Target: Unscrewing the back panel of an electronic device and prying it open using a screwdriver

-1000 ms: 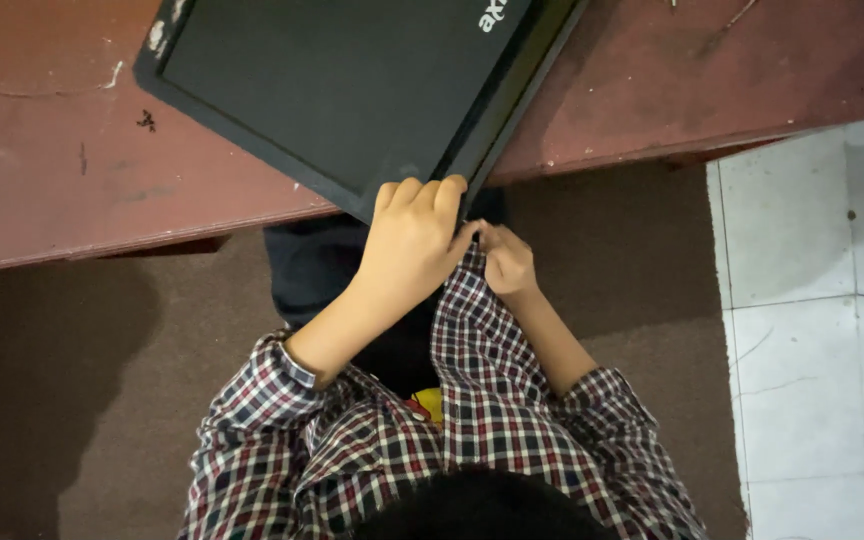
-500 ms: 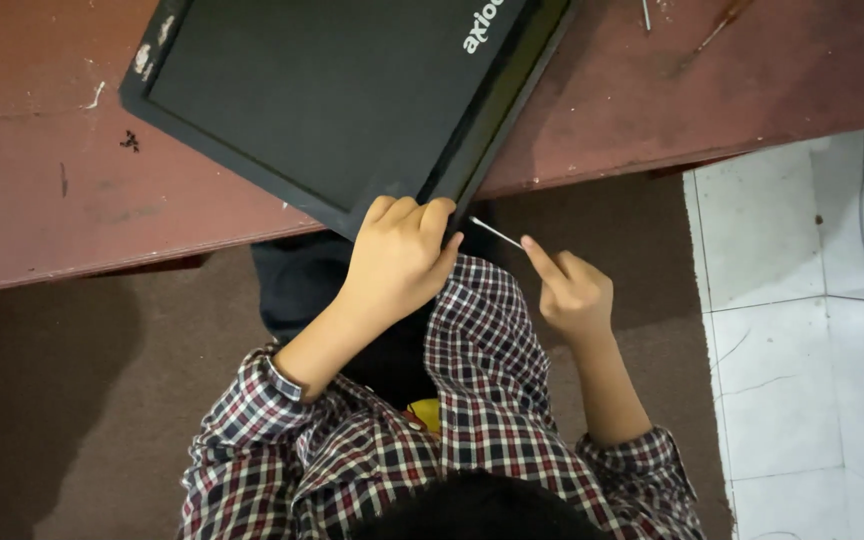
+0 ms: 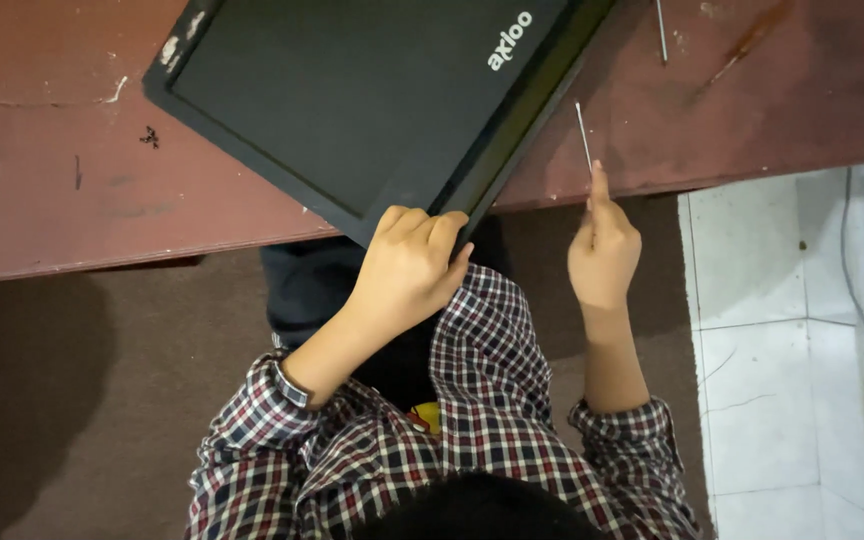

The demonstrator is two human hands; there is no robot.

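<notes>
A black closed laptop point(image 3: 362, 95) lies at an angle on the red-brown table point(image 3: 52, 200), one corner hanging over the near edge. My left hand point(image 3: 407, 270) grips that overhanging corner from below the edge. My right hand point(image 3: 602, 250) is raised beside the laptop's right side, index finger pointing up, holding a thin metal rod point(image 3: 583, 135) that stands over the table edge. Both arms wear rolled-up plaid sleeves.
Another thin metal rod point(image 3: 660, 30) lies on the table at the top right, near a rusty smear point(image 3: 742, 45). Below the table is brown carpet point(image 3: 82, 400); white floor tiles point(image 3: 802, 330) lie at the right.
My right hand has left the laptop corner and moved right and up with the thin rod. The left hand has stayed on the corner.
</notes>
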